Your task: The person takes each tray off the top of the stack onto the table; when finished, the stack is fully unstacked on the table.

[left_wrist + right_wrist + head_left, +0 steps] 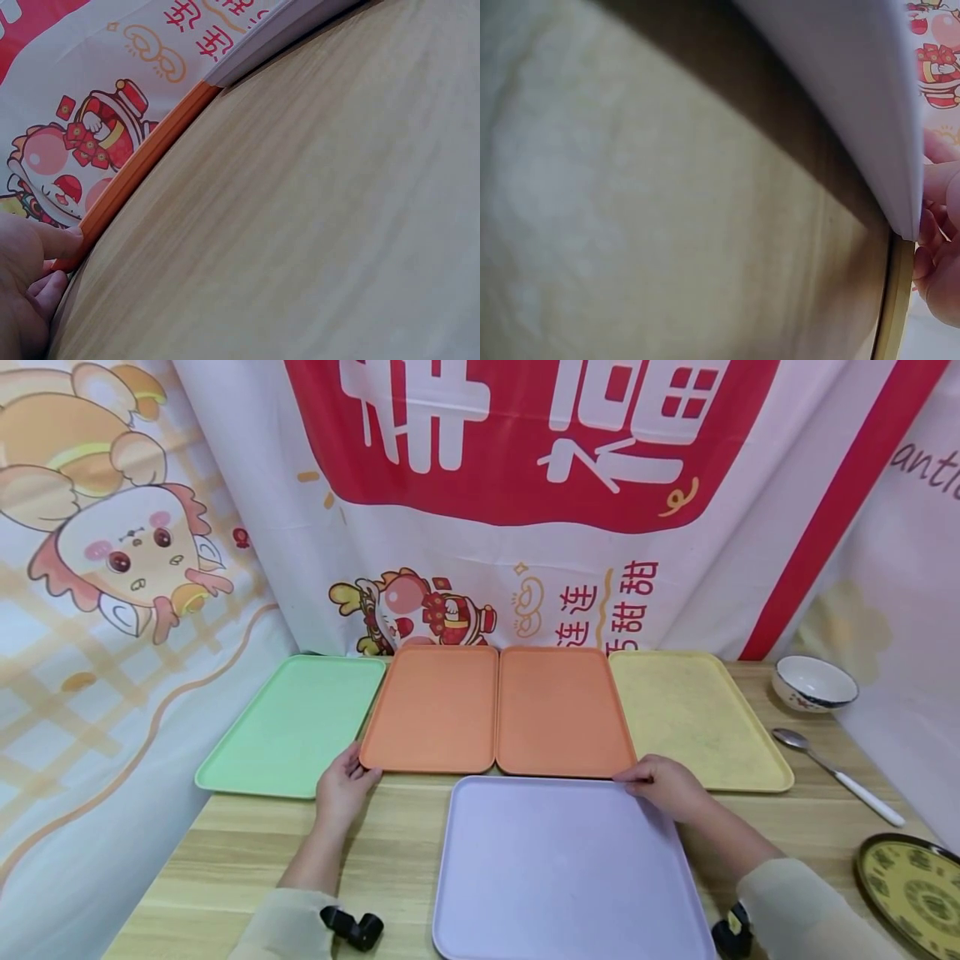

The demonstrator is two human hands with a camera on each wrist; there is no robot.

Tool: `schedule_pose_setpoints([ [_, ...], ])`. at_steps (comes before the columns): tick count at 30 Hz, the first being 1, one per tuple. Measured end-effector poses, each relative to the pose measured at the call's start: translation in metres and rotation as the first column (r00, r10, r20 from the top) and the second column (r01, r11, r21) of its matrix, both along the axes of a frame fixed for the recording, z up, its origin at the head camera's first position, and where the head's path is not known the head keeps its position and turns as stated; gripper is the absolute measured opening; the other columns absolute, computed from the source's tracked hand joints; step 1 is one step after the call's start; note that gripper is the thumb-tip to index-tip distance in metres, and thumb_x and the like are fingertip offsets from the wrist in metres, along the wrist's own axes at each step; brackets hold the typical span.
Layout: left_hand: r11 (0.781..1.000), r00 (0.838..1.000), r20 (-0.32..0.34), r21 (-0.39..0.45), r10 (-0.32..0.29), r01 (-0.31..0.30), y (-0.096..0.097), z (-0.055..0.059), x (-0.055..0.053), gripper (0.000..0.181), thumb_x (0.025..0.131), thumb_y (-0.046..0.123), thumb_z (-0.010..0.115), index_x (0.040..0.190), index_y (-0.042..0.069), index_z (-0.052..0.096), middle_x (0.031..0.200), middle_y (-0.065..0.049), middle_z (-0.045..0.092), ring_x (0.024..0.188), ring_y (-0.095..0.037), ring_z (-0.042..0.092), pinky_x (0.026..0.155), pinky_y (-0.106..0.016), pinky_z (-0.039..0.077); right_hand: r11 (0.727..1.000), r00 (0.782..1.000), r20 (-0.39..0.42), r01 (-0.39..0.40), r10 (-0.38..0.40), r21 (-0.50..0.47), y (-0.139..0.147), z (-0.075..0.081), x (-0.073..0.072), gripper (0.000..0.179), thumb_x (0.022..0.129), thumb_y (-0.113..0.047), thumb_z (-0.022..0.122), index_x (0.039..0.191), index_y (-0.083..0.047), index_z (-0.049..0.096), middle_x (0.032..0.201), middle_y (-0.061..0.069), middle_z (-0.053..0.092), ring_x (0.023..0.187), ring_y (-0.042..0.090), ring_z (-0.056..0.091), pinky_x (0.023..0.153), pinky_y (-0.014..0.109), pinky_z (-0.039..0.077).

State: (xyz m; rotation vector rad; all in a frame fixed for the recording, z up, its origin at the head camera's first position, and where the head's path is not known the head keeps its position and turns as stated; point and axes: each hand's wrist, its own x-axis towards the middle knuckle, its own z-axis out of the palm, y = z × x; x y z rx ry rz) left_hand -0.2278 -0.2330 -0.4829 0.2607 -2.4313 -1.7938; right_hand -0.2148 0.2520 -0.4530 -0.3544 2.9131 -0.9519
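Note:
Two orange trays lie side by side at the back of the wooden table, a left orange tray (pixel 433 710) and a right orange tray (pixel 564 712). My left hand (pixel 345 789) pinches the front left corner of the left one, and the left wrist view shows fingers above and below its rim (pixel 142 169). At the front right corner of the right orange tray, my right hand (pixel 666 787) grips the edge with bent fingers. A lavender tray (pixel 566 868) lies in front, its far right corner under that hand. In the right wrist view, the lavender rim (pixel 855 90) partly hides the fingers.
A green tray (pixel 296 722) flanks the orange pair on the left, a yellow tray (pixel 693 718) on the right. Farther right are a white bowl (pixel 813 681), a spoon (pixel 855 785) and a round patterned plate (pixel 911 885). A printed cloth (pixel 465 552) hangs behind the trays.

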Motion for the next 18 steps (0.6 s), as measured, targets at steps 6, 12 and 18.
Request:
schedule_pose_setpoints([
  [6, 1.0, 1.0, 0.009, -0.001, -0.001, 0.001, -0.0001, 0.0013, 0.0016, 0.066, 0.094, 0.003, 0.062, 0.151, -0.005, 0.028, 0.152, -0.027, 0.037, 0.142, -0.036, 0.038, 0.113, -0.037, 0.04, 1.0, 0.999, -0.037, 0.009, -0.009, -0.008, -0.0004, -0.0046, -0.0003, 0.015, 0.086, -0.003, 0.071, 0.098, -0.007, 0.079, 0.092, 0.007, 0.068, 0.084, 0.017, 0.061, 0.069, 0.025, 0.052],
  [12, 1.0, 1.0, 0.011, -0.006, 0.001, -0.001, -0.0001, 0.0013, 0.0027, 0.067, 0.094, 0.003, 0.062, 0.151, -0.006, 0.028, 0.152, -0.028, 0.037, 0.141, -0.037, 0.039, 0.114, -0.038, 0.04, 1.0, 0.998, -0.053, 0.025, -0.025, -0.002, -0.0023, -0.0067, -0.0006, 0.014, 0.086, -0.003, 0.071, 0.097, -0.007, 0.079, 0.093, 0.008, 0.069, 0.085, 0.019, 0.062, 0.07, 0.028, 0.054],
  [18, 1.0, 1.0, 0.015, -0.013, -0.005, 0.005, -0.0009, 0.0003, 0.0029, 0.067, 0.095, 0.003, 0.061, 0.151, -0.006, 0.027, 0.152, -0.028, 0.037, 0.142, -0.037, 0.038, 0.115, -0.039, 0.039, 1.0, 0.998, -0.065, 0.02, -0.02, 0.008, -0.003, -0.0076, -0.0015, 0.014, 0.085, -0.003, 0.072, 0.097, -0.007, 0.079, 0.092, 0.007, 0.069, 0.086, 0.02, 0.062, 0.071, 0.029, 0.054],
])
